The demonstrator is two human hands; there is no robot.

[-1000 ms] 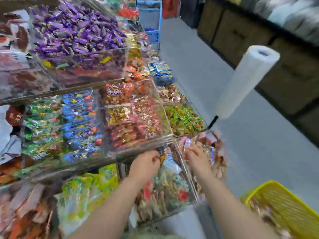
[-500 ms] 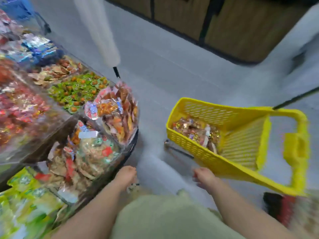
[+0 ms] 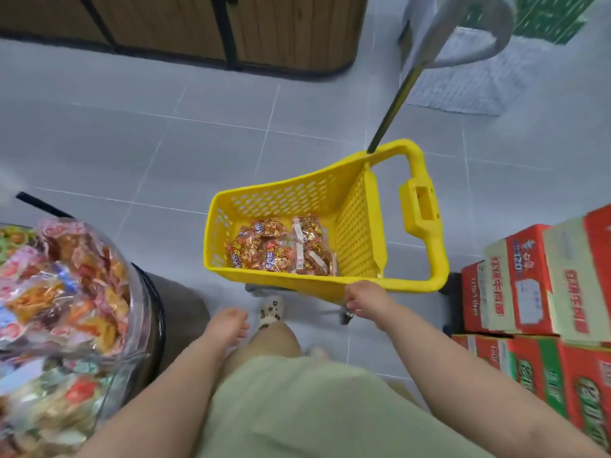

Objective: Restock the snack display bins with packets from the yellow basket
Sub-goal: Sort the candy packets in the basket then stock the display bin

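The yellow basket (image 3: 357, 206) stands on wheels on the grey floor in front of me. Several snack packets (image 3: 281, 247) in orange and clear wrappers lie on its bottom. My right hand (image 3: 365, 299) hangs just below the basket's near rim with loosely curled fingers, holding nothing; whether it touches the rim is unclear. My left hand (image 3: 229, 325) hangs lower and to the left, over the floor, empty with relaxed fingers. The clear snack display bins (image 3: 62, 292), full of packets, fill the left edge.
Red and green cardboard boxes (image 3: 542, 292) are stacked at the right. The basket's black pull rod (image 3: 393, 104) rises to a grey handle. A wooden counter (image 3: 198, 28) runs along the far side of the aisle. My foot in a white shoe (image 3: 271, 309) stands by the basket.
I have turned from the display bins to the basket, which now lies centred below me. Both hands left the bins and dropped; the right one came up to the basket's near rim.
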